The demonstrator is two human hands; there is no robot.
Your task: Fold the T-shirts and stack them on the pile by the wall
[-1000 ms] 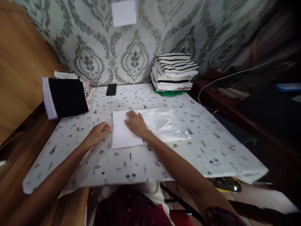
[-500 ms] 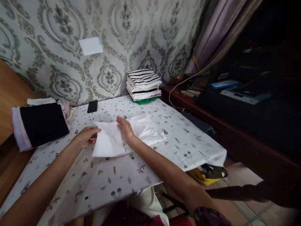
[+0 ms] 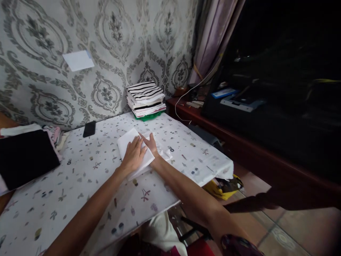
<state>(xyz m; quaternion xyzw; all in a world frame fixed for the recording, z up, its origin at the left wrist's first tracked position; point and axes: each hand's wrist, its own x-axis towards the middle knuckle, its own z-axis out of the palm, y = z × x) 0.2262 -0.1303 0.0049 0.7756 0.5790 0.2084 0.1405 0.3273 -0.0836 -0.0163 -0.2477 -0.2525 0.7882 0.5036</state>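
Note:
A white cloth garment (image 3: 128,140), partly folded over itself, lies on the patterned table cover; its exact kind cannot be made out. My left hand (image 3: 134,154) rests flat on the folded part with its fingers stretched out. Right beside it, my right hand (image 3: 151,145) lies at the fold's edge, thumb raised and fingers extended, their tips partly hidden by the left hand and the cloth. Beyond my right hand, a loose, creased part of the garment spreads over the table.
At the back stands a stack of folded clothes (image 3: 146,99), striped on top. A black phone (image 3: 89,129) lies near the wall. Folded clothes with a black piece (image 3: 28,156) on top sit at the left. A dark red cabinet (image 3: 191,113) flanks the table's right side.
My left hand has moved right, carrying the cloth's left part over, and now presses flat on it. My right hand stays by the fold. The view has turned right.

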